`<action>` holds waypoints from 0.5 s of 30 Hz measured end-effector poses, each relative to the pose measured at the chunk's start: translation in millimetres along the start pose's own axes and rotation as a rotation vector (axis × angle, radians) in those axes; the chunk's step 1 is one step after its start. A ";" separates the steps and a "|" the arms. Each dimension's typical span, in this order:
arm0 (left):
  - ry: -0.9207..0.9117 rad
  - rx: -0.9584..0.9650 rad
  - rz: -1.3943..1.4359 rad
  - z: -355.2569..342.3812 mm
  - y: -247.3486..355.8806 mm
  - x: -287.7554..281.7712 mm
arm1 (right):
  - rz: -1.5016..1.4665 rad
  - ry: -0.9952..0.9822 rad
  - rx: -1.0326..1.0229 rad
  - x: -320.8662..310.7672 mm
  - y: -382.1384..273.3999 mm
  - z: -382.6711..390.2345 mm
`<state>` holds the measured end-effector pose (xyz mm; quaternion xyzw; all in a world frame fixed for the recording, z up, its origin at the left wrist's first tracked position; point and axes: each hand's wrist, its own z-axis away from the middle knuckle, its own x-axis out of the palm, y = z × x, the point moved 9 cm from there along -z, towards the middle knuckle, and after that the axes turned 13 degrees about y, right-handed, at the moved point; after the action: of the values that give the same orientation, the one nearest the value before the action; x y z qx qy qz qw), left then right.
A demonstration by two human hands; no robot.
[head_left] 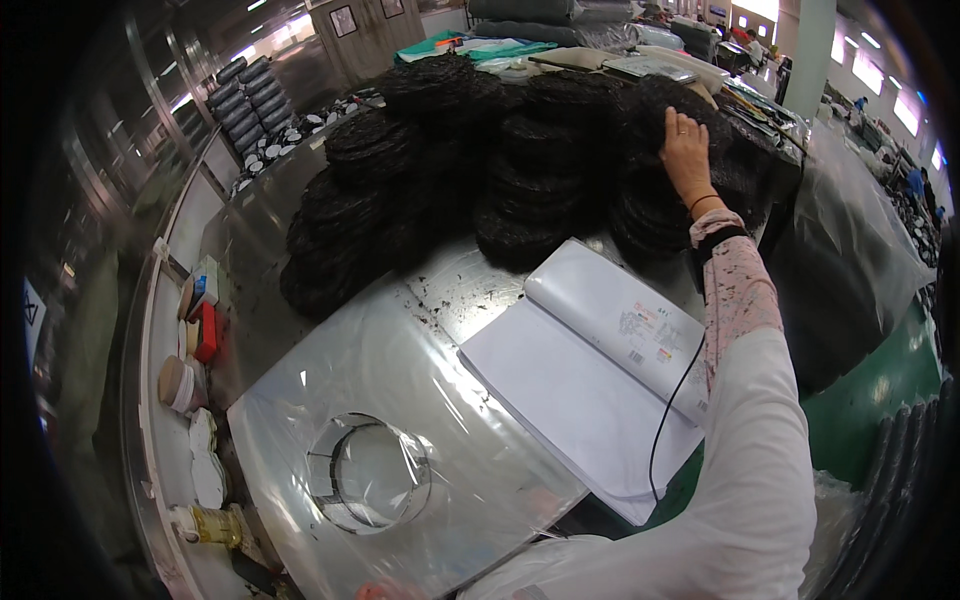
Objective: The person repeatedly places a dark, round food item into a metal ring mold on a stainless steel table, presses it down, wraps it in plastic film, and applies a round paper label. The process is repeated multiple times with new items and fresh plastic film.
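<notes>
Stretched out to the far right of the table, my right hand (pixel 688 155) is on the top of a stack of black, crinkled round pieces (pixel 660 105). Its fingers are curled over the near edge of that stack, with the fingertips partly lost against the black. A ring and a thin wrist band show on it, below them a pink patterned cuff and a white sleeve. More stacks of these black round pieces (pixel 535 185) stand beside it, with others (pixel 350 210) leaning to the left. My left hand is out of the picture.
Nearer me lies a clear plastic sheet (pixel 290 400) with a round hole ring (pixel 370 475). Right of it are printed white plastic bags (pixel 600 370), crossed by a black cable (pixel 660 440). Tape rolls (pixel 180 385) and a red box (pixel 206 332) line the left edge.
</notes>
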<state>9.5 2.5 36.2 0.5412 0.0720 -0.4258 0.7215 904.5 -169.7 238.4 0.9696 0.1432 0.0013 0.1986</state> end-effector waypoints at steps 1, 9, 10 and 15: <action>0.011 0.020 -0.047 0.0 0.5 -2.4 | -0.034 0.020 0.031 -5.4 12.8 -5.2; 0.133 0.028 -0.378 7.2 -4.5 -29.0 | -0.537 0.128 0.016 -128.2 0.8 -48.7; 0.165 -0.004 -0.354 6.4 -14.1 -36.8 | -0.625 0.142 -0.010 -156.4 -14.0 -44.6; 0.401 0.063 -0.034 -18.8 -77.5 -81.1 | -1.072 0.000 -0.112 -284.8 -117.4 34.7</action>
<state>-88.3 57.9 18.6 0.6361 0.2103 -0.3237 0.6681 600.9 -159.0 176.6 0.7484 0.6178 -0.0927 0.2227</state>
